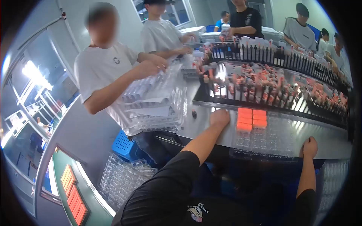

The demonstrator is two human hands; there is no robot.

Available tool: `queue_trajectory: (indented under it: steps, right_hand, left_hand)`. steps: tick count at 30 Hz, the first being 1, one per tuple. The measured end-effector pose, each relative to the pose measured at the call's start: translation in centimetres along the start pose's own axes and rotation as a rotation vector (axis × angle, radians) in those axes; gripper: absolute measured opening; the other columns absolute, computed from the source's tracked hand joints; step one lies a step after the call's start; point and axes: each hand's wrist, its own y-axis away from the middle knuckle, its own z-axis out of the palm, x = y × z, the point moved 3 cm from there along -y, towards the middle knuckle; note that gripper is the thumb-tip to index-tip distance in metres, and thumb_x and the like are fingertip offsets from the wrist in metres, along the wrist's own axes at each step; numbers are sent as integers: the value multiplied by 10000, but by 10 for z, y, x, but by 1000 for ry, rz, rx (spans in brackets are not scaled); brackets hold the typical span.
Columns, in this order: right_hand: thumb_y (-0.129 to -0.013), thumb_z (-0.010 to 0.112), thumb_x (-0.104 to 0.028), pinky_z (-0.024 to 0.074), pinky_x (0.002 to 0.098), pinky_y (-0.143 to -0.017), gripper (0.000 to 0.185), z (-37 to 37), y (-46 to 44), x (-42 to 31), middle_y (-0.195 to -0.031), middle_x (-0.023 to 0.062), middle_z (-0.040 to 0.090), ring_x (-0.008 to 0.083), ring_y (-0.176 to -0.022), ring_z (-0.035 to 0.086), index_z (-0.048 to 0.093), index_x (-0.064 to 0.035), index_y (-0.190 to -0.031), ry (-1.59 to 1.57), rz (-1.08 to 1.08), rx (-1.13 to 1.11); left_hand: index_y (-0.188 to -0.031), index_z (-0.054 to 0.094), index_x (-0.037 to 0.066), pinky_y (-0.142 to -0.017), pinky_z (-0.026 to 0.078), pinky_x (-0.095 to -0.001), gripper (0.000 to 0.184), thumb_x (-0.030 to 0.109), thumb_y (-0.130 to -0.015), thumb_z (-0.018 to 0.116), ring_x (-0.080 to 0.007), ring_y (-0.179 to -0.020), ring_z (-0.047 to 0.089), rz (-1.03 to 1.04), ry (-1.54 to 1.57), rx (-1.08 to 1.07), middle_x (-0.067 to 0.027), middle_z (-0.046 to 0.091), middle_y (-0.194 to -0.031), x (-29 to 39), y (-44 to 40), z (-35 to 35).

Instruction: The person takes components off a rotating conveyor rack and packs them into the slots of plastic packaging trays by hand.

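My left hand (220,118) is closed and rests on the metal tabletop, left of a block of bright orange pieces. Its fingers are curled out of sight, so what it holds, if anything, is hidden. The orange pieces (252,119) sit in two columns at the far end of a transparent plastic tray (264,145). To the right of that tray, near the table's front edge, is my right hand (310,147), also closed. A tiny dark spot shows at its top, too small to name. A small dark object (194,113) stands on the table left of my left hand.
Beyond the tray runs a black slotted rack (245,98) heaped with small orange and grey parts. At left, a person in white (109,71) handles stacked transparent trays (158,113). Several other people work behind. A blue crate (126,145) and more trays (122,173) are below, left.
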Motion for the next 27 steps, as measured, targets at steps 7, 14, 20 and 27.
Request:
queue_trajectory:
  steps: [7, 14, 20, 27]
  right_hand:
    - [-889, 597, -209, 536, 537, -858, 220, 0, 0, -4, -999, 210, 735, 441, -960, 682, 727, -49, -964, -29, -39, 71]
    - [-873, 620, -231, 544, 507, -855, 214, -28, 5, -24, -929, 183, 740, 396, -917, 702, 735, -51, -858, 8, 7, 71]
    - [-869, 632, -262, 550, 491, -815, 225, -25, 8, -29, -901, 147, 744, 360, -881, 708, 750, -71, -862, 47, -40, 81]
    - [-871, 624, -261, 551, 495, -816, 232, -25, 7, -26, -910, 156, 747, 364, -885, 710, 756, -71, -871, 45, -18, 67]
  left_hand:
    - [-1071, 788, 58, -927, 572, -514, 421, 321, -1002, 467, -362, -1109, 729, -26, -79, -59, -184, 757, -1170, -1, 0, 1]
    - [-1086, 769, 43, -981, 545, -493, 453, 364, -987, 465, -371, -1136, 702, -11, -70, -81, -201, 741, -1175, 9, 4, -14]
    - [-1064, 787, 93, -925, 561, -520, 432, 386, -960, 487, -379, -1049, 727, 6, -110, 3, -181, 761, -1099, -6, 0, -7]
    - [-1090, 782, 93, -911, 572, -509, 441, 389, -968, 479, -374, -1057, 725, 1, -104, -12, -170, 761, -1116, 2, 2, -8]
